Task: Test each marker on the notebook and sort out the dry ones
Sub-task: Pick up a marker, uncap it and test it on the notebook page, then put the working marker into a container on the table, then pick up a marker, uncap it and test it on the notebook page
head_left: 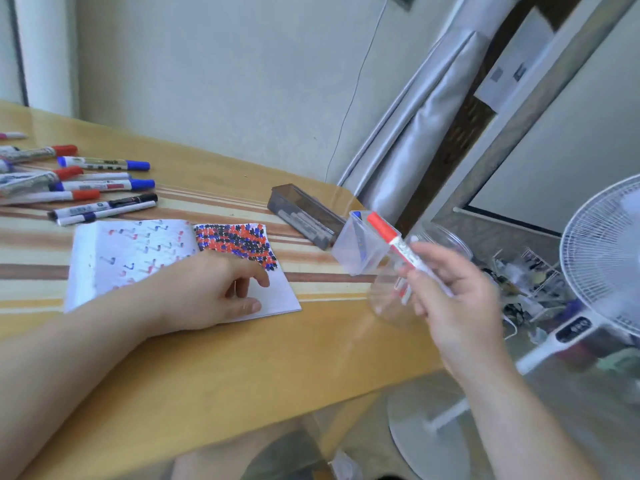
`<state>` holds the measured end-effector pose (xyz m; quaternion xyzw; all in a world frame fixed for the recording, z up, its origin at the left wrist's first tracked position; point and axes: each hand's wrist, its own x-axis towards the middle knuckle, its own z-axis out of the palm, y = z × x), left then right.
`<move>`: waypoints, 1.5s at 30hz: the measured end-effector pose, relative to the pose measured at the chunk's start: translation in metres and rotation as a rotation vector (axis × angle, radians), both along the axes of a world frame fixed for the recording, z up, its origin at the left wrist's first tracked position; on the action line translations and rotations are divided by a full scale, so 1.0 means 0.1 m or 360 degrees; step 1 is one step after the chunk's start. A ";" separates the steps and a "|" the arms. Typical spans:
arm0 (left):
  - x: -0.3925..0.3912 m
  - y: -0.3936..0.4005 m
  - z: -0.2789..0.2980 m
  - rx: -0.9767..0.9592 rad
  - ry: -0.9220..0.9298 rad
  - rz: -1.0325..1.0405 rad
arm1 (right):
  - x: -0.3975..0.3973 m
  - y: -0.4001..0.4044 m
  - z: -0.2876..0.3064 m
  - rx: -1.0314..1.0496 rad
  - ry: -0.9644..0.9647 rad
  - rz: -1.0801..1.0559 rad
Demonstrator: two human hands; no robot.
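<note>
An open notebook [138,251] lies on the table, its right page covered with red, blue and black marks. My left hand [211,289] rests on the notebook's lower right part, fingers loosely bent. My right hand [453,299] pinches a white marker with a red cap [391,237] above the table's right edge, cap pointing up and left. The marker hangs over a clear round container [391,299], next to a clear square cup [356,247] with a blue marker inside. Several capped markers [100,185] in red, blue and black lie at the far left.
A dark rectangular box [304,216] sits behind the clear cup. The wooden table [221,358] ends at the right. Beyond the edge stand a white fan [602,258], a wire rack with clutter [530,275] and a rolled grey mat [426,126] against the wall.
</note>
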<state>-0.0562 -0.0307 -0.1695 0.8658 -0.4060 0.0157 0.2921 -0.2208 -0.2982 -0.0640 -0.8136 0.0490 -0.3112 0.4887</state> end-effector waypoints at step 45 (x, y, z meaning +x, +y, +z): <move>0.89 1.14 0.02 0.0669 0.0121 0.1578 | 2.21 0.72 -1.09 -0.0519 0.0361 0.1125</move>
